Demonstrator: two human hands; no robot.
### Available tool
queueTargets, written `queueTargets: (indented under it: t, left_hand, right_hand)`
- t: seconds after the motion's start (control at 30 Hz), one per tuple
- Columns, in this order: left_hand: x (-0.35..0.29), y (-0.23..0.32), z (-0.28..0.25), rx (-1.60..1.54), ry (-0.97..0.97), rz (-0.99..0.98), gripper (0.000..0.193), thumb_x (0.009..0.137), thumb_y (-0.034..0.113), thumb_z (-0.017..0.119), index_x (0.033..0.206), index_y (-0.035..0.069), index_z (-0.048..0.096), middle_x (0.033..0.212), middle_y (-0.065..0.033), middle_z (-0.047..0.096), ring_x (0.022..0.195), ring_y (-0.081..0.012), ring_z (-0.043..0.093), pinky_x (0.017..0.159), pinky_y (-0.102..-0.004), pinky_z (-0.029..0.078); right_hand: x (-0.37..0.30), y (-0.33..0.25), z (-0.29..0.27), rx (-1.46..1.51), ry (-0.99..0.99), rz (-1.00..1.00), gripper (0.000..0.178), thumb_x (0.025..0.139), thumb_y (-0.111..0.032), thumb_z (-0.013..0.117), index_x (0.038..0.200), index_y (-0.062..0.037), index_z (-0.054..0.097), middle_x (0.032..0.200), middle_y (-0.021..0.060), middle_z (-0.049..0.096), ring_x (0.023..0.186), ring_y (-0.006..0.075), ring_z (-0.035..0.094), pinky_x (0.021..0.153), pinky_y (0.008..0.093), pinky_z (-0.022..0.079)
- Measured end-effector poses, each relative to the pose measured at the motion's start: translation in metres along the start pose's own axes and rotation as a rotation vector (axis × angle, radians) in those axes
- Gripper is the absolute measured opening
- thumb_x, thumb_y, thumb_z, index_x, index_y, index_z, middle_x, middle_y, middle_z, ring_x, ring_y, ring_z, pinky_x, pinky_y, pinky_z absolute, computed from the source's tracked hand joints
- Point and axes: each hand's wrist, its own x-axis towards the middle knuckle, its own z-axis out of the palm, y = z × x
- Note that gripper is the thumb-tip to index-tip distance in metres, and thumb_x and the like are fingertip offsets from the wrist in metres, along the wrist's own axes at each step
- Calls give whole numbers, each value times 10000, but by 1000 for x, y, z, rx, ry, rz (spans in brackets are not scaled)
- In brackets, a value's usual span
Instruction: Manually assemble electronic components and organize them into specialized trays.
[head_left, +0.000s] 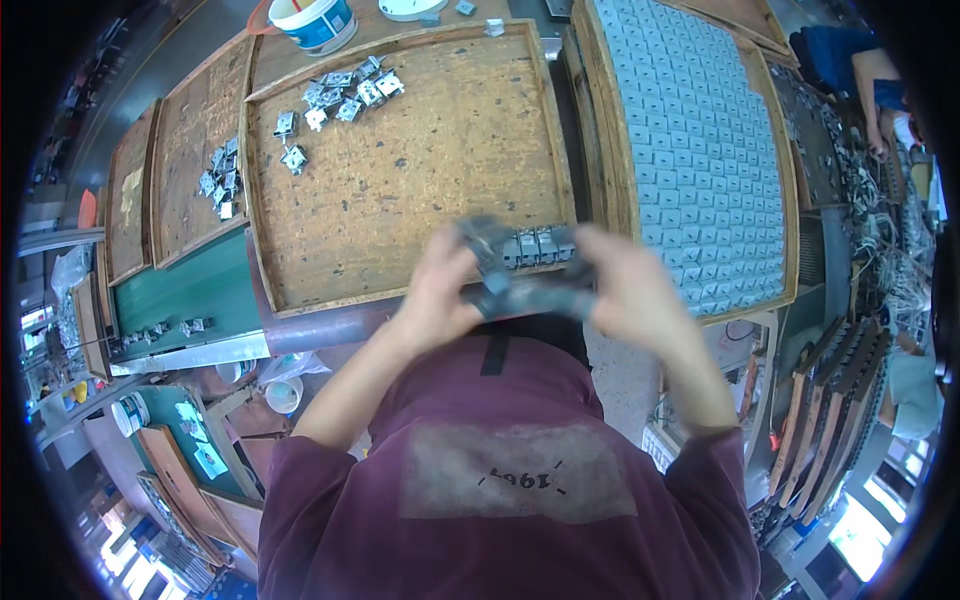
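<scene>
A short row of small grey metal box-shaped parts (pixel 537 247) sits at the near right corner of the wooden tray (pixel 440 150). My left hand (pixel 445 285) is at the row's left end, and my right hand (pixel 628 290) is at its right end. Dark grey coverings appear on the fingers of both hands, which are smeared by motion. Whether either hand grips a part cannot be made out. Toward the tray's far left lies a loose pile of similar metal parts (pixel 345 90), with one part (pixel 294 159) a little apart from it.
Right of the tray, a wooden-framed tray holds dense rows of pale blue-grey pieces (pixel 705 150). More metal parts (pixel 220 175) lie on a wooden tray at left, beside a green surface (pixel 190 300). A white-and-blue bucket (pixel 318 25) stands behind. Another person's arm (pixel 868 100) shows far right.
</scene>
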Motion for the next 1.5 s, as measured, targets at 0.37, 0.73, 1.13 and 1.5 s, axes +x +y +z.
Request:
queueTargets:
  t: [0.37, 0.73, 1.13, 1.5]
  left_hand:
    - [-4, -74, 22, -386, -393, -594, 614, 742, -193, 563, 1325, -7, 516, 1366, -97, 448, 1211, -228, 537, 1006, -317, 452]
    - [-12, -75, 33, -440, -309, -570, 563, 792, -134, 558, 1334, 10, 508, 1179, -113, 599, 1148, -244, 573, 977, -336, 482]
    - [2, -103, -91, 728, 471, -296, 441, 749, -6, 630, 1177, 98, 614, 1207, -91, 550, 1070, -289, 548, 843, -370, 502]
    - [1, -177, -171, 1060, 1, -180, 127, 775, 126, 618, 896, 92, 638, 1076, -76, 565, 1059, -274, 565, 896, -404, 504]
  right_hand:
    - [45, 242, -204, -92, 958, 378, 310, 885, -263, 651, 1007, 19, 698, 805, 114, 687, 746, 206, 634, 712, 318, 483]
    - [154, 350, -252, -311, 607, 636, 462, 831, -417, 635, 1100, -51, 721, 1046, 170, 711, 994, 281, 654, 852, 363, 477]
    - [105, 311, -242, 872, 978, 144, 271, 958, -157, 554, 1195, -35, 604, 1033, 63, 659, 889, 201, 638, 720, 276, 513]
    - [12, 92, -41, 871, 416, 71, 352, 1001, -245, 556, 1255, -2, 578, 1057, 55, 630, 808, 129, 595, 656, 256, 505]
